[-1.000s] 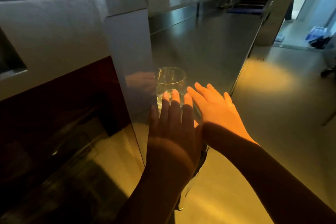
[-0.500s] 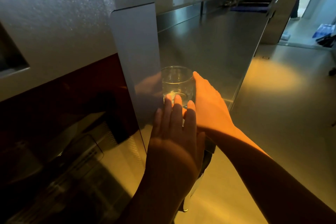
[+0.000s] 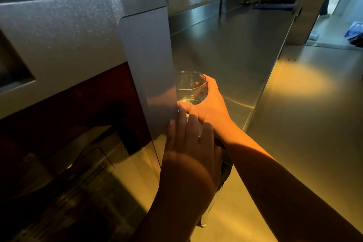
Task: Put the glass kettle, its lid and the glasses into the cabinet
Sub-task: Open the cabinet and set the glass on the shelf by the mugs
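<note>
Since the frame half a second back, we see that the right hand (image 3: 209, 108) has wrapped round the glass (image 3: 190, 87): its fingers, then straight along the side, now curl behind the far wall and the thumb crosses near the base. The glass stands upright at the centre of the frame, just beside the grey side panel of the cabinet (image 3: 145, 61), at the near end of the steel counter (image 3: 235, 45). We cannot tell whether it rests on the counter or is lifted. Below it, the left hand (image 3: 188, 153) lies flat with straight fingers, grasping nothing, its fingertips near the right thumb. It covers a dark object (image 3: 225, 167) we cannot identify.
</note>
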